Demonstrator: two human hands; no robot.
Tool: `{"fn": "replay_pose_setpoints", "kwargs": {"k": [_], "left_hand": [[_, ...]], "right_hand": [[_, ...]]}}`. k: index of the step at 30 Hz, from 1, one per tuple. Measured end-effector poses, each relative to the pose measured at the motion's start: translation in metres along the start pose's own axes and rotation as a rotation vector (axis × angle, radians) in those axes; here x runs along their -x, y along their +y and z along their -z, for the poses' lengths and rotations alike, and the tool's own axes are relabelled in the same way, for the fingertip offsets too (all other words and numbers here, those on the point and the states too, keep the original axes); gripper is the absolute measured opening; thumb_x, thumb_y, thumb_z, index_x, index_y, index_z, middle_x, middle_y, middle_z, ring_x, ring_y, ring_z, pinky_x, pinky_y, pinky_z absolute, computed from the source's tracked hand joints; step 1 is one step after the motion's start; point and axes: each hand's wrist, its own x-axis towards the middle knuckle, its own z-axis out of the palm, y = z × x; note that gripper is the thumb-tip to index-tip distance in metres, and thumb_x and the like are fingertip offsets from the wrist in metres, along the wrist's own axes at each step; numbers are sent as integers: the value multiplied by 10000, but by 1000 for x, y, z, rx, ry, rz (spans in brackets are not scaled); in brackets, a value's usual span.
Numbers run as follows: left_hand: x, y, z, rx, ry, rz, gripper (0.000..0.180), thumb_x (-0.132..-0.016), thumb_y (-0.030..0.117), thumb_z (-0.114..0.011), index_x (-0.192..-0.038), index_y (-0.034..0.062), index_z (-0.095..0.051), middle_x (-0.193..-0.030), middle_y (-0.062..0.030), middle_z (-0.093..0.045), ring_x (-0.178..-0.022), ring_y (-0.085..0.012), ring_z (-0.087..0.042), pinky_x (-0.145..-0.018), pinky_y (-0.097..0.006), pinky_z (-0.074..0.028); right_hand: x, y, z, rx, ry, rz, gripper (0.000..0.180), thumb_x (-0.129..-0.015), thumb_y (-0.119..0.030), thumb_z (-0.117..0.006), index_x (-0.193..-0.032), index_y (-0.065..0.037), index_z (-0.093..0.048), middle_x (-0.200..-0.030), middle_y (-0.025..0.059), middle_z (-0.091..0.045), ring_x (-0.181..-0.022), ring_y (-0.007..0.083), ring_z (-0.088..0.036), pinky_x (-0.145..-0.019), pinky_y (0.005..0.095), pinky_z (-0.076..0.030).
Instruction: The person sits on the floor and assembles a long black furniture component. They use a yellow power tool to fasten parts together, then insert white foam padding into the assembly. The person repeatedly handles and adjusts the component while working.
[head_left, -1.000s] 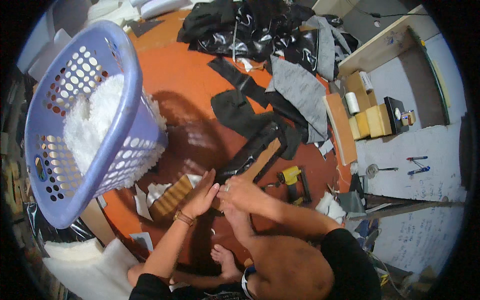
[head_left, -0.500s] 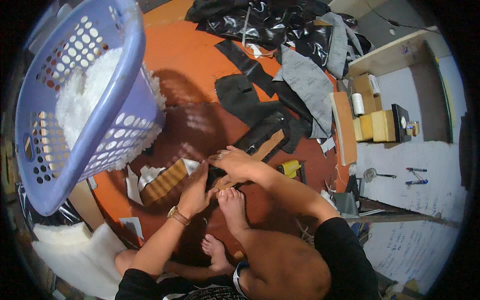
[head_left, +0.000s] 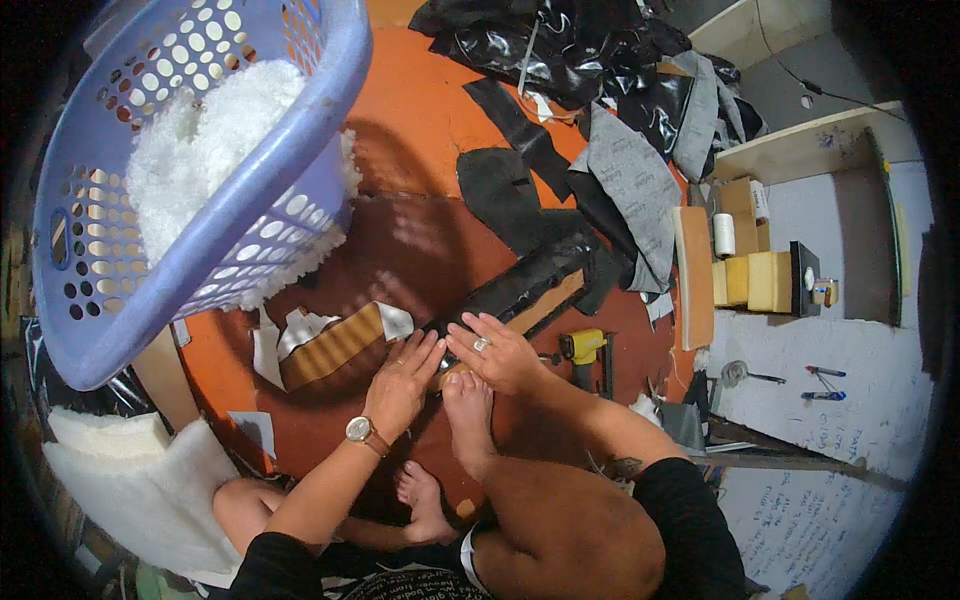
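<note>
I sit on the orange floor (head_left: 420, 110) with both hands pressed flat, fingers spread, near the middle of the frame. My left hand (head_left: 400, 380), with a wristwatch (head_left: 360, 431) on the wrist, lies palm down at the near end of a long wooden piece wrapped in black leatherette (head_left: 525, 285), and my right hand (head_left: 495, 355), with a ring on one finger, lies on that same end just beside it; neither hand is closed around anything, both simply press down. My bare foot (head_left: 468, 420) is planted right below the two hands, toes touching the end of the piece. The covered piece runs from my hands up and to the right. Just left of my left hand lies a brown padded block (head_left: 330, 348) with white wadding under it. A yellow staple gun (head_left: 585, 350) sits to the right of my right hand, close by but not touching. In the upper left a purple laundry basket (head_left: 290, 215) full of white stuffing (head_left: 200, 150) leans over the floor. Black and grey offcuts (head_left: 630, 180) are heaped across the top of the frame, and slabs of white foam (head_left: 130, 480) lie at the lower left.
</note>
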Motion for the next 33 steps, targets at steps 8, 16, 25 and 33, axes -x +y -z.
{"fn": "replay_pose_setpoints", "kwargs": {"k": [8,16,25,33], "left_hand": [[6,-14,0,-167,-22,-141,572,-951,146,-670,-1513,126,-569,-1622,-124,-511,-1469,-376,-504,-1222,-518,-438],[5,-28,6,-220,-45,-216,695,-926,488,-764,-1520,183,-571,-1652,-147,-451,-1507,-384,-457,-1195,-533,-437],[2,-30,5,-137,-7,-261,706,-923,454,-755,-1520,137,-551,-1605,-218,-469,-1454,-439,-483,-1212,-526,-424],[7,-37,2,-151,-4,-268,675,-937,418,-751,-1517,133,-556,-1611,-228,-451,-1457,-448,-468,-1214,-526,-420]], "right_hand": [[10,-7,-15,54,206,2,441,-948,-240,-629,-1349,-81,-721,-1466,124,-673,-1392,422,-588,-1138,591,-479],[7,-18,-13,56,192,-127,415,-938,-204,-668,-1331,-82,-721,-1533,133,-616,-1453,436,-525,-1200,608,-389],[167,-13,-16,478,446,-1533,456,-969,-219,-716,-1361,-1,-637,-1209,245,-692,-1085,425,-658,-994,537,-509],[123,-15,11,109,-168,-1670,553,-1054,-233,-667,-1548,-24,-532,-1253,225,-714,-1053,347,-692,-949,435,-573]]}}
